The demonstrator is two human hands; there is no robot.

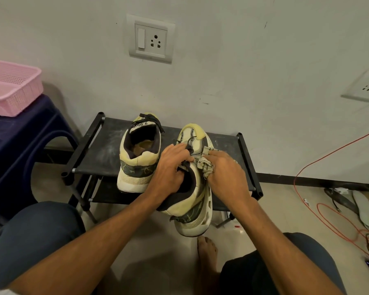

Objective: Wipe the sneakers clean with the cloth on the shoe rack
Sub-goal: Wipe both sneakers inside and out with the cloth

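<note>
Two worn cream and yellow sneakers with dark camouflage heels are at the black shoe rack (pixel 98 150). The left sneaker (pixel 137 158) stands on the top shelf, heel towards me. The right sneaker (pixel 193 206) is tilted off the shelf's front edge, its heel hanging over the floor. My left hand (pixel 172 167) grips it at the tongue and collar, fingers inside the opening. My right hand (pixel 226 174) presses a bunched checked cloth (pixel 205 166) against the sneaker's right side.
A dark blue plastic stool (pixel 19 145) with a pink basket (pixel 11 88) on it stands to the left. Red cables (pixel 320 158) and loose insoles (pixel 362 207) lie on the floor at right. My knees and a bare foot (pixel 207 254) are below the rack.
</note>
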